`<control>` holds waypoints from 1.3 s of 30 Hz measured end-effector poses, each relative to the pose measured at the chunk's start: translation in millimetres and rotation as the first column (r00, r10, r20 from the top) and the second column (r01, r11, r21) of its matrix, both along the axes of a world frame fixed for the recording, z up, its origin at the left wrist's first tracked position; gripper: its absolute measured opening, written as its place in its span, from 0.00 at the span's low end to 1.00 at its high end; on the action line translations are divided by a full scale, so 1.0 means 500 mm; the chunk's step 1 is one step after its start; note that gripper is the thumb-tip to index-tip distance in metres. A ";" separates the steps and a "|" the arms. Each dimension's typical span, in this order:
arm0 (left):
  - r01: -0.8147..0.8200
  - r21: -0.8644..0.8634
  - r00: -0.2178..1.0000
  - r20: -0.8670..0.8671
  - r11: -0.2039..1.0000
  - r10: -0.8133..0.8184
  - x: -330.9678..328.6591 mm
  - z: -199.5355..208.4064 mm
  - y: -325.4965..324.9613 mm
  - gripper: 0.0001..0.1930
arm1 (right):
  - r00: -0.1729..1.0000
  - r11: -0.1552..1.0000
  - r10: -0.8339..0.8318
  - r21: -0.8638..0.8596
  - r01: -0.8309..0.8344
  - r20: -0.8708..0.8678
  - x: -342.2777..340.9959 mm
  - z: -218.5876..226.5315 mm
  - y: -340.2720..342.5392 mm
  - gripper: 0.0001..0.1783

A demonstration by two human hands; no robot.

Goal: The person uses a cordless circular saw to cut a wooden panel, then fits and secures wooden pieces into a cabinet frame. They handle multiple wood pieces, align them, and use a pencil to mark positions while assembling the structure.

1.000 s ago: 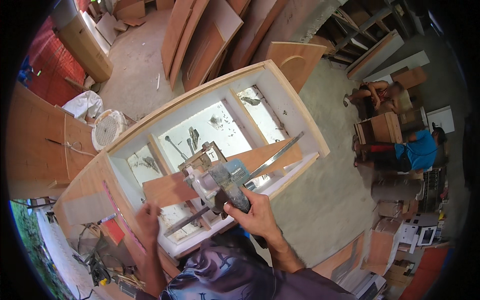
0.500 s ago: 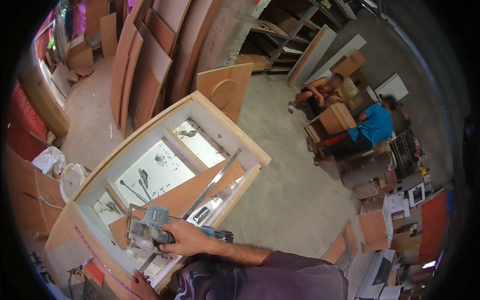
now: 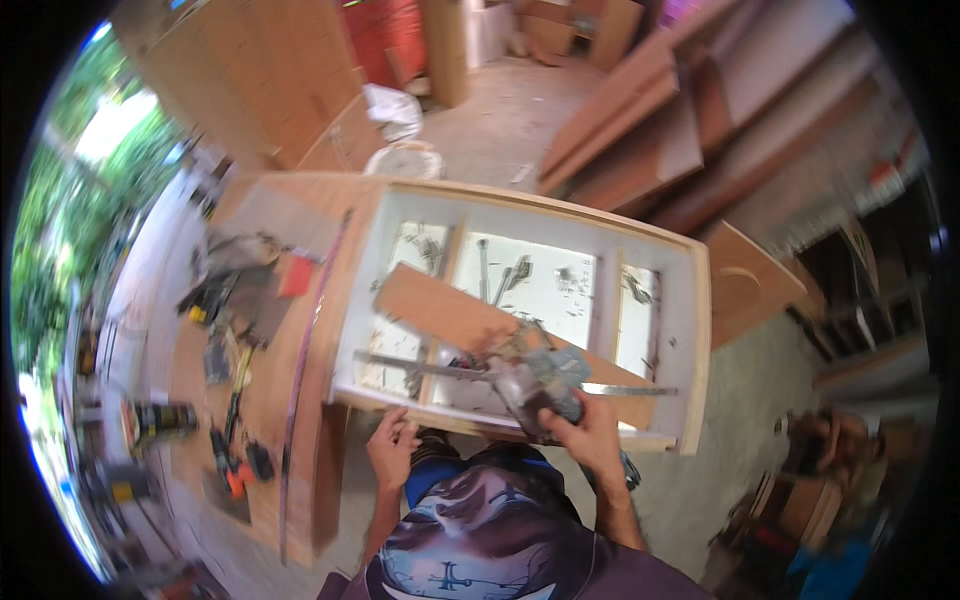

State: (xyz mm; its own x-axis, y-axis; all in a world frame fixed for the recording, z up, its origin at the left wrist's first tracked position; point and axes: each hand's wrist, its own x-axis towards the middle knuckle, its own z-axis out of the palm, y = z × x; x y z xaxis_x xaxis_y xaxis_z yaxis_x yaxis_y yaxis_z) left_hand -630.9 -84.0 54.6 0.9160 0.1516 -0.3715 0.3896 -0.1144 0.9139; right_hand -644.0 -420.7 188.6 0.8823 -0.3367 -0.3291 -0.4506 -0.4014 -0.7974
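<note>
My right hand [image 3: 592, 430] is wrapped round the tool [image 3: 540, 388], with the forearm [image 3: 617, 512] slanting up from five o'clock; the tool is over the board [image 3: 430, 305], toward six o'clock of the box [image 3: 530, 222]. My left hand [image 3: 393, 446] is empty, its fingers loosely half-curled, at eight o'clock from the tool; it hovers beside the box's near edge.

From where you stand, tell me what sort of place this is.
Probably a woodworking shop: the right hand grips a power tool over a board and an open wooden box, and large panels stand beyond it.
</note>
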 end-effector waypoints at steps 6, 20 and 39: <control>-0.153 0.085 0.981 -0.104 0.985 0.161 -0.161 -0.142 0.092 0.13 | 0.997 0.999 0.036 -0.025 -0.038 -0.072 -0.041 -0.011 -0.025 0.24; -0.572 0.108 0.596 -0.627 0.813 0.502 -0.943 -0.399 0.281 0.19 | 0.966 0.944 0.256 0.208 -0.257 0.034 -0.078 0.003 0.156 0.16; -0.881 0.047 0.329 -0.656 0.471 0.680 -1.039 -0.313 -0.075 0.16 | 0.916 0.566 0.342 0.731 -0.380 0.210 0.161 -0.057 0.657 0.10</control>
State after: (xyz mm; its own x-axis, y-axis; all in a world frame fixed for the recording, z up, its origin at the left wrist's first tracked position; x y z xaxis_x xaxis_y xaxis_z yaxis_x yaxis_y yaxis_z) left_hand -1150.4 -121.6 -101.8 0.0410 0.4853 -0.8734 0.5397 0.7249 0.4281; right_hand -563.4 -92.4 160.3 0.8926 0.3580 -0.2740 -0.3647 0.2161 -0.9057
